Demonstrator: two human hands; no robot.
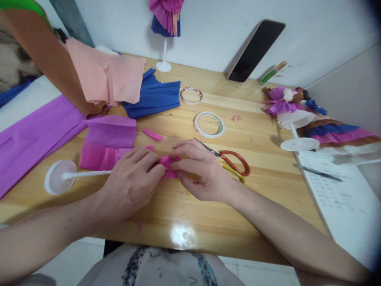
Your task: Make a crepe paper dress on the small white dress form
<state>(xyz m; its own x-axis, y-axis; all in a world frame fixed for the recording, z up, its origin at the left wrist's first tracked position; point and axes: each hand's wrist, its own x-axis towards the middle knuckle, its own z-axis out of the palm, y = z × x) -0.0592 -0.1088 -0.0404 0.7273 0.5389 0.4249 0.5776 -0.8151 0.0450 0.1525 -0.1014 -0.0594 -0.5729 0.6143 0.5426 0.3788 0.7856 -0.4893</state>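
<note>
No brand shows; the printed sheet (336, 190) at the right carries rows of text too small to read, with a pen (321, 173) lying on it. The left hand (131, 182) and right hand (202, 171) meet at the middle of the wooden table (262, 198), fingers of both pinched together on a small pink crepe piece (168, 162) held between them just above the tabletop. Two tape rolls (209, 124) lie beyond, one pair of red-handled scissors (233, 162) just beside the right hand, and a white stand (59, 176) lies tipped by the left. A phone (256, 49) leans on the white wall.
</note>
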